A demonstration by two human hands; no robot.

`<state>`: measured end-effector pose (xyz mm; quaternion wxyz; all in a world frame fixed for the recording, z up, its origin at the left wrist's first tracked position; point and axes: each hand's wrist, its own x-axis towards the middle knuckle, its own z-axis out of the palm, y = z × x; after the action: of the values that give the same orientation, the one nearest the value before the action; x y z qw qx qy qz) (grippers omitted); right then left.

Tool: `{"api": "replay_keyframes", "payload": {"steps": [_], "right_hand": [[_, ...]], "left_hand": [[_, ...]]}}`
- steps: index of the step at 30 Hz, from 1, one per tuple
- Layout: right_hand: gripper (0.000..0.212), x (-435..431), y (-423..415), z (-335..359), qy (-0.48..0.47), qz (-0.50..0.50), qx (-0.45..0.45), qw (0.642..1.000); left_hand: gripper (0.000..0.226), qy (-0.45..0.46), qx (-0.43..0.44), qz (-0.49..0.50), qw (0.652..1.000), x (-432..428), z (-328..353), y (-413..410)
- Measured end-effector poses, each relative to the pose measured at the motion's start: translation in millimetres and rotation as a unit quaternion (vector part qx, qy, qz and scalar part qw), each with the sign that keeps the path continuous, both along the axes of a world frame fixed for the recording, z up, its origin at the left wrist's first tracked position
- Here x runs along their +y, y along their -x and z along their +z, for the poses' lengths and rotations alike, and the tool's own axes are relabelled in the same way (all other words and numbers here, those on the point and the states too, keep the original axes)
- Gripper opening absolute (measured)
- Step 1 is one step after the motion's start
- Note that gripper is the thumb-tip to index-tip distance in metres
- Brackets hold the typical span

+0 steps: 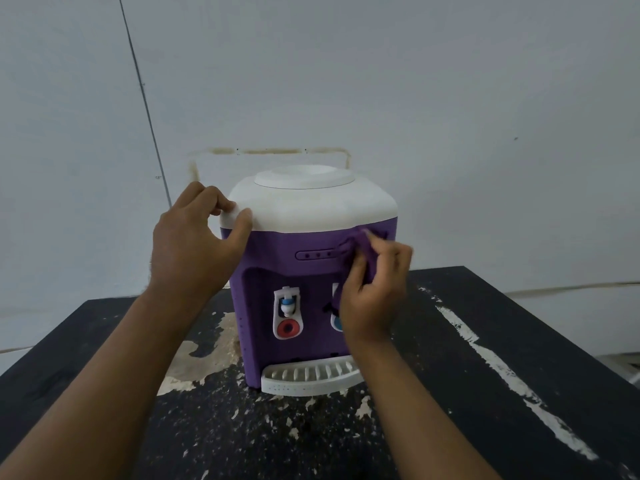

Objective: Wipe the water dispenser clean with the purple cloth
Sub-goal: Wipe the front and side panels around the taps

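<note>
A small water dispenser (308, 271) stands on a black tabletop (485, 393) with the paint chipped off in pale patches. The dispenser has a white top with a round lid, and a purple body below. It sits near the middle of the tabletop, close to a plain white wall (415, 81).

The left hand (197, 244) rests on the top left corner of the dispenser. Its thumb and fingers curl over the white edge, so its grip is closed on that corner.

The right hand (375, 292) is in front of the purple body, on the right side. Its grip is closed around the purple cloth (360, 251), which is bunched up in the fingers. The cloth presses on the purple front just under the white top, at the right end of a thin strip with three little dots (318, 254). The cloth looks a bit blurry.

On the front there is a white tap with a red ring (287, 315) on the left. A tap with a blue ring (336, 322) is on the right, mostly hidden behind the right hand. At the bottom a white drip tray (304, 377) with slots sticks out onto the tabletop.

A thin dark line (145, 105) runs down the wall on the left. A brown stain mark (270, 151) shows on the wall just above the dispenser.
</note>
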<state>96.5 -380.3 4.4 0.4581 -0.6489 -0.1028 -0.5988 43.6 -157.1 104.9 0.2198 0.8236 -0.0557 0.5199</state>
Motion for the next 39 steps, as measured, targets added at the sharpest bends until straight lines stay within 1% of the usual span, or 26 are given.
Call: {"api": "replay_keyframes", "payload": {"steps": [1,2,4,5,7,10,12,14,16,19,21,24,26,28,30,32,34,35,36,39], "right_hand": [[0.025,9,6,-3,0.032,0.000,-0.005,0.999],[0.026,18,12,-3,0.086,-0.005,-0.019,0.996],[0.022,26,13,5,0.189,-0.041,-0.059,0.979],[0.020,26,11,13,0.201,-0.052,-0.068,0.976],[0.023,19,7,28,0.155,-0.051,-0.060,0.985],[0.021,-4,-4,29,0.029,-0.036,-0.026,0.999],[0.020,-16,-10,17,-0.059,-0.011,0.014,0.998],[0.021,-20,-9,2,-0.099,0.000,0.045,0.994],[0.022,-14,-4,-8,-0.066,0.005,0.039,0.997],[0.024,-7,-1,2,0.023,0.012,-0.010,1.000],[0.022,-15,-8,15,0.039,-0.006,-0.016,0.999],[0.021,-35,-20,18,-0.031,0.003,0.010,0.999],[0.022,-40,-21,4,-0.084,0.020,0.040,0.996],[0.021,-35,-14,-15,-0.113,0.035,0.074,0.990],[0.020,-30,-7,-26,-0.106,0.055,0.085,0.989],[0.021,-30,-5,-21,-0.064,0.064,0.063,0.994],[0.022,-34,-8,-8,-0.011,0.051,0.034,0.998],[0.023,-37,-11,-2,-0.002,0.045,0.030,0.999],[0.023,-42,-14,1,-0.011,0.043,0.036,0.998],[0.021,-52,-20,-13,-0.099,0.054,0.087,0.990]], "left_hand": [[0.026,0.001,-0.002,0.002,1.000,0,-1,0],[0.027,0.001,-0.004,0.005,1.000,-1,-1,0],[0.027,-0.002,-0.007,0.010,1.000,-1,0,0],[0.025,-0.003,-0.007,0.010,1.000,-1,0,-1],[0.022,-0.001,-0.005,0.007,1.000,0,2,-1],[0.018,0.000,0.002,0.008,1.000,0,4,0],[0.017,-0.002,0.007,0.010,1.000,0,5,1],[0.018,0.001,0.009,0.012,1.000,-2,5,2],[0.020,0.006,0.006,0.018,1.000,-5,4,2],[0.022,0.013,0.004,0.030,0.999,-10,3,3],[0.024,0.014,0.004,0.037,0.999,-13,3,4],[0.025,0.014,0.015,0.047,0.999,-15,9,5],[0.025,0.003,0.026,0.062,0.998,-16,16,4],[0.023,-0.013,0.022,0.077,0.997,-23,25,2],[0.021,-0.030,0.007,0.076,0.997,-41,32,-1],[0.020,-0.056,0.007,0.050,0.997,-67,38,-7],[0.023,-0.090,0.030,0.020,0.995,-91,45,-15],[0.027,-0.109,0.047,0.016,0.993,-100,49,-19],[0.033,-0.127,0.066,0.022,0.990,-109,52,-23],[0.049,-0.171,0.119,0.069,0.976,-120,60,-33]]}}
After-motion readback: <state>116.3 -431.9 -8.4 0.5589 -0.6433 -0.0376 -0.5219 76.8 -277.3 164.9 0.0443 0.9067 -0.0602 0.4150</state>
